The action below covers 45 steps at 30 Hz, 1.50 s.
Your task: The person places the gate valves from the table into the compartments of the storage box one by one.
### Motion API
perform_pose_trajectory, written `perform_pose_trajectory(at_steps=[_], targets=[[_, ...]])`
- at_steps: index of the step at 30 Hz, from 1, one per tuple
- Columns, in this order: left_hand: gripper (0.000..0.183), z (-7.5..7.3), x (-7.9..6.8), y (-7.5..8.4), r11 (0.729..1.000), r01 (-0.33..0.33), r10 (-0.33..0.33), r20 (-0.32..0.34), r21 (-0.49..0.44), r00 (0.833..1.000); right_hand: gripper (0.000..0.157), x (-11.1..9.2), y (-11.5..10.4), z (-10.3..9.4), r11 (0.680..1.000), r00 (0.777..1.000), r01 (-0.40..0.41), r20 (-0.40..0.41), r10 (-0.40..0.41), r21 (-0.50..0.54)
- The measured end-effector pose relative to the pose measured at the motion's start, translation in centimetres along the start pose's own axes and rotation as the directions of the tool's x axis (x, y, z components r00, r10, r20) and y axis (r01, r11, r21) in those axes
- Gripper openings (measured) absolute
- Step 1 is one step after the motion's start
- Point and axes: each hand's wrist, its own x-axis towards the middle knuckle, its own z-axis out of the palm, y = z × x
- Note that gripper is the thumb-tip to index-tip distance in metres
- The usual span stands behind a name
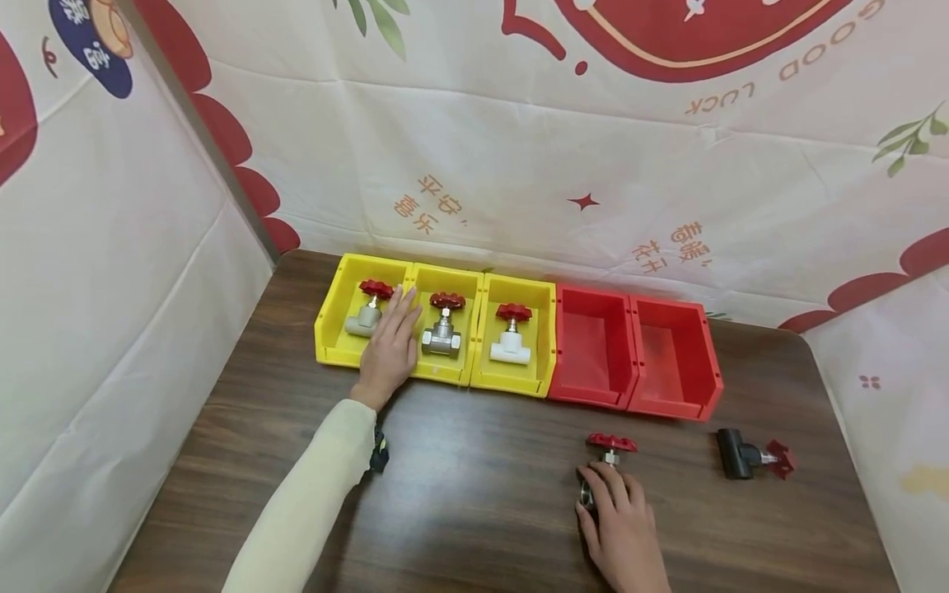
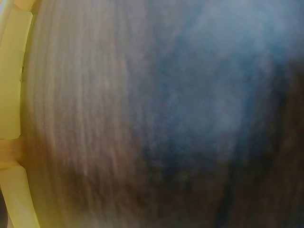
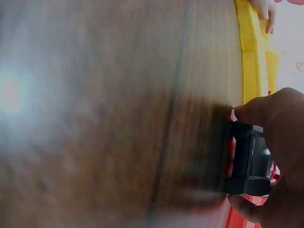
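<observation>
My left hand reaches over the front of the leftmost yellow bin, its fingers fairly straight beside a grey valve with a red handwheel. Just right of those fingers, a metal valve stands in the second yellow bin. On the table in front of the red bins, my right hand grips another metal valve, red handwheel facing away from me. The right wrist view shows its dark hexagonal-ended body between thumb and fingers. Only bin edges and tabletop appear in the left wrist view.
A third yellow bin holds a white valve. Two red bins with nothing inside continue the row rightward. A black valve lies on the wooden table at right. Printed cloth hangs behind and beside the table.
</observation>
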Motion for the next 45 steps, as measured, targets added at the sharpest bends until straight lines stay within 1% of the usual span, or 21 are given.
perform_pose_trajectory(at_steps=[3,7,13,19,25,29,32,38,45], targets=[[0.043,0.0,0.2,-0.1,1.000,-0.003,0.003,-0.006,-0.012,1.000,0.049,0.3,0.1,-0.2,1.000,1.000,0.004,0.025,-0.003,-0.020],[0.042,0.0,0.2,-0.1,1.000,-0.011,0.011,0.004,-0.006,1.000,0.048,0.5,0.1,-0.5,0.999,0.999,0.009,0.052,-0.006,-0.043],[0.043,-0.2,-0.1,0.1,1.000,0.008,-0.009,0.018,0.008,1.000,0.048,0.9,0.5,-1.0,0.997,0.994,0.049,0.104,-0.043,-0.057],[0.043,-0.2,-0.3,0.2,1.000,0.010,-0.011,0.020,0.008,1.000,0.049,1.3,0.9,-1.7,0.997,0.980,0.064,0.193,-0.055,-0.044],[0.043,-0.1,-0.2,0.2,1.000,0.005,-0.005,0.002,0.004,1.000,0.050,1.8,1.2,-2.5,0.996,0.967,0.085,0.244,-0.073,-0.040],[0.042,-0.2,-0.1,0.2,1.000,0.020,-0.020,0.013,0.004,1.000,0.048,2.3,1.3,-3.0,0.992,0.957,0.115,0.273,-0.099,-0.043],[0.041,-0.1,-0.2,0.2,1.000,0.020,-0.020,0.021,0.008,1.000,0.047,2.4,1.5,-3.1,0.989,0.954,0.142,0.271,-0.126,-0.040],[0.040,-0.1,-0.1,0.2,1.000,0.006,-0.006,0.008,0.008,1.000,0.048,2.2,1.7,-3.0,0.983,0.951,0.177,0.267,-0.158,-0.050],[0.039,-0.2,-0.2,0.2,1.000,0.013,-0.014,0.016,0.016,1.000,0.049,2.1,1.8,-3.2,0.975,0.947,0.219,0.251,-0.200,-0.049]])
